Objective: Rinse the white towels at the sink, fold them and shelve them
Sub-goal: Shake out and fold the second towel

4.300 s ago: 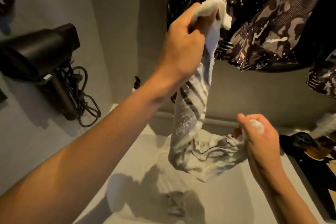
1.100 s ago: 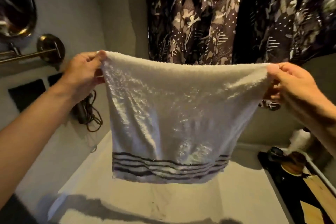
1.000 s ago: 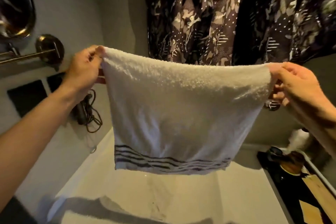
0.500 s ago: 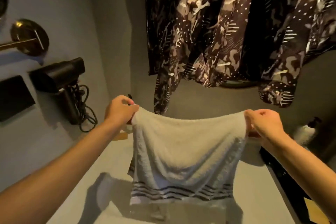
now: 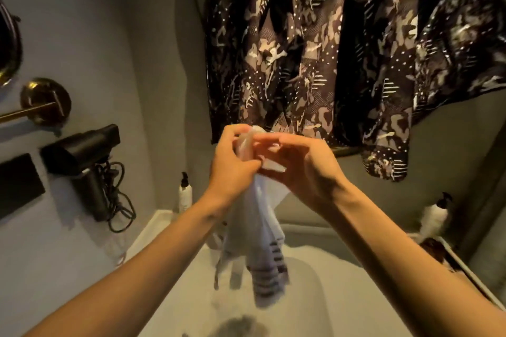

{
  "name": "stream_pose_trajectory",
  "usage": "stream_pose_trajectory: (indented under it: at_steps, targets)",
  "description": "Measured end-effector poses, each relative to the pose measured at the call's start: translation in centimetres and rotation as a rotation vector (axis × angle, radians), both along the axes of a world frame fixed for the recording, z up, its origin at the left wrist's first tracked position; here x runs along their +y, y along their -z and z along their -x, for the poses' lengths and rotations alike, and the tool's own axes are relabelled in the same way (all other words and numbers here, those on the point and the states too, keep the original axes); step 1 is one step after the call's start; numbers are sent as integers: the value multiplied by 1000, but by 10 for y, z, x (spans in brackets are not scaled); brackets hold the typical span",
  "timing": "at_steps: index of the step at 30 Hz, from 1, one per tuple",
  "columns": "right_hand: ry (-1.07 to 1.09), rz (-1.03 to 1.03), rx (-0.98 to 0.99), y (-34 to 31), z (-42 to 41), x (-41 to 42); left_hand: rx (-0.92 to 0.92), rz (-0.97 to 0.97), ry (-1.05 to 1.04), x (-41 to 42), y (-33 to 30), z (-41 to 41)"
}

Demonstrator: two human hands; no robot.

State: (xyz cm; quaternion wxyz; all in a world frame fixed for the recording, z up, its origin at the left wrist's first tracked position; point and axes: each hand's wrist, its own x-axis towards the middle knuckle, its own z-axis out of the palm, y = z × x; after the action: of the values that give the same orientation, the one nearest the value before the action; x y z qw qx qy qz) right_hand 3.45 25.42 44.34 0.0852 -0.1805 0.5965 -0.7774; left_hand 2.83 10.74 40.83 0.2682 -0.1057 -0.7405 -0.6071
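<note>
1. The white towel (image 5: 256,230) is held up over the pale tabletop (image 5: 342,295), its top edge gathered where the two hands meet.
2. The grip of the left hand (image 5: 232,161) is pinched on the towel's upper corner.
3. The grip of the right hand (image 5: 298,164) is pinched on the same bunched edge, thumb and fingers pressed against the left hand's.
4. Below both grips the towel hangs doubled (striped end lowest, blurred), clear of the tabletop.
5. A patterned garment (image 5: 328,49) hangs behind the hands.
</note>
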Motion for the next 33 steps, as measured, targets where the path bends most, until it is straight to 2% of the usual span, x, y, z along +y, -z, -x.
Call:
stream_pose_trajectory:
  at_steps: [1, 2, 4, 5, 6, 7, 8, 10, 13, 15, 18, 20, 23, 24, 25, 28, 29, 31, 33]
  targets:
    - [-62, -56, 7, 7, 3, 7, -35, -35, -25, -3, 5, 0]
    - [-29, -138, 64, 16, 8, 17, -64, -56, -36, -6, 9, 1]
    - [334, -348, 208, 42, 22, 41, -83, -76, -59, -17, 15, 6]
    - [504, -410, 201, 62, 25, 53, -83, -79, -50, -20, 15, 7]
    - [556, -472, 143, 84, 21, 57, -87, -85, -20, -21, 12, 6]
    - [467, -513, 38, 107, 11, 54, -86, -97, 23, -20, 7, 3]
    - [310, -473, -105, 129, 1, 49, -91, -118, 76, -18, 2, 0]
    - [57, -232, -299, 158, -10, 36, -113, -181, 178, -15, -8, -7]
    - [92, 55, -340, 149, -7, 24, -144, -215, 294, -24, -22, -20]
    - [229, -9, -153, 116, -8, 29, -148, -240, 284, -34, -31, -31]
    - [340, -172, 330, 50, -21, 52, -97, -321, 228, -52, -50, -49]
    - [381, -228, 585, 5, -39, 58, -40, -356, 248, -64, -65, -54]
    - [365, -140, 707, -33, -47, 47, 61, -415, 376, -72, -80, -56]
    - [370, -107, 694, -38, -44, 41, 47, -446, 392, -65, -74, -54]
    - [383, -78, 671, -42, -39, 35, -40, -484, 407, -53, -66, -56]
    - [426, -120, 538, -38, -20, 23, -391, -567, 389, -7, -10, -52]
    - [423, -160, 444, -32, -12, 24, -473, -561, 367, 5, 0, -51]
    - [380, -210, 152, -24, -4, 37, -561, -598, 453, 17, 1, -43]
    - [286, -182, -20, -19, -12, 64, -529, -653, 536, 16, -12, -42]
